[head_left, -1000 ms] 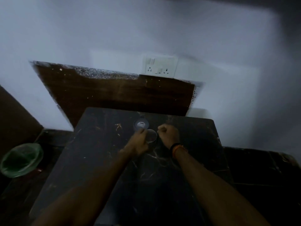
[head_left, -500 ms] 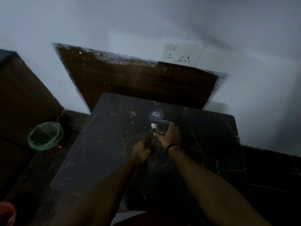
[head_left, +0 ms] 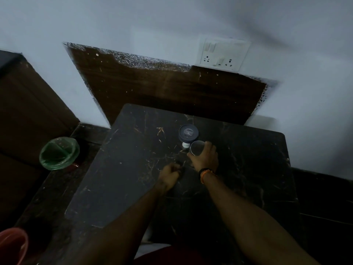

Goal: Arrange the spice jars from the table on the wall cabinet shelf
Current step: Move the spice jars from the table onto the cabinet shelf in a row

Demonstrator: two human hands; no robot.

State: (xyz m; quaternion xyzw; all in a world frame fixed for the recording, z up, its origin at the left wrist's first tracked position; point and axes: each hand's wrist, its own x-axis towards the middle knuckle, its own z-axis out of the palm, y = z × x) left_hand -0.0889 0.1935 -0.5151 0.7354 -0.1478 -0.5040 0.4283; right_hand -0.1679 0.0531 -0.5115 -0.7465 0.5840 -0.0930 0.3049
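Note:
Two spice jars stand near the middle of the dark marble table (head_left: 124, 178). The farther jar (head_left: 188, 133) has a dark blue lid, with a small white object (head_left: 185, 144) just in front of it. The nearer jar (head_left: 197, 148) has a shiny silver lid, and my right hand (head_left: 206, 159) wraps around it from the right. My left hand (head_left: 171, 174) rests closer to me on the table with its fingers curled in. In the dim light nothing can be made out in it. The wall cabinet shelf is out of view.
A brown wooden panel (head_left: 172, 92) leans on the white wall behind the table, below a switch and socket plate (head_left: 223, 52). On the floor to the left are a green-lined bin (head_left: 59, 153) and a red bucket (head_left: 11, 245). Brown furniture (head_left: 28, 111) fills the left side.
My left hand let go of the silver-lidded jar and drew back toward me. My right hand moved in and closed around that jar. The view shifted left.

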